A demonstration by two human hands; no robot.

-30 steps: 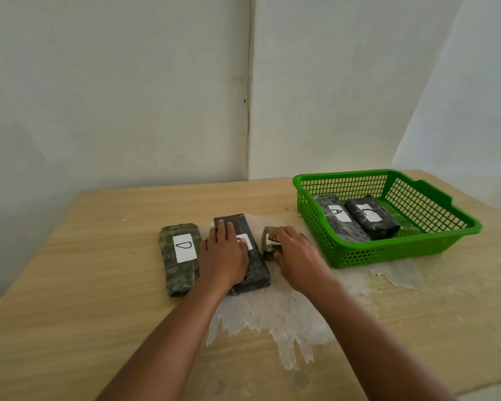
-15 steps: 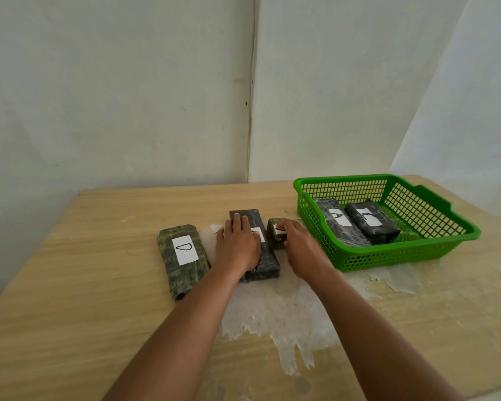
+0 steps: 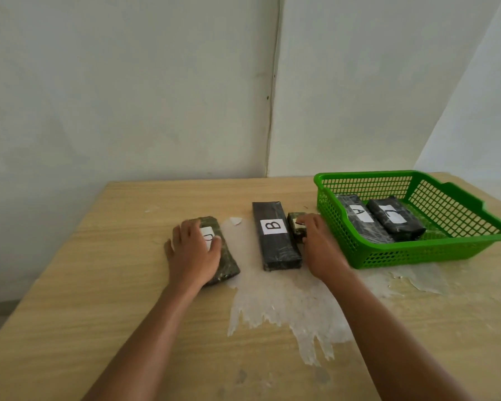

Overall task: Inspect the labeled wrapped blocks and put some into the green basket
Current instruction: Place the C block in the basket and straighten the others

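I had the left arm (image 3: 145, 337) and right arm (image 3: 388, 328) stretched toward the far side; the left hand (image 3: 193, 256) lay palm down, fingers spread, the right hand (image 3: 320, 244) bent-fingered, thumb hidden.

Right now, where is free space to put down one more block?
Free: the strip between block D and block B; the wide table left of block D; the green basket floor right of block C. Crowded: between block B and the basket, where the small block and the right hand sit.
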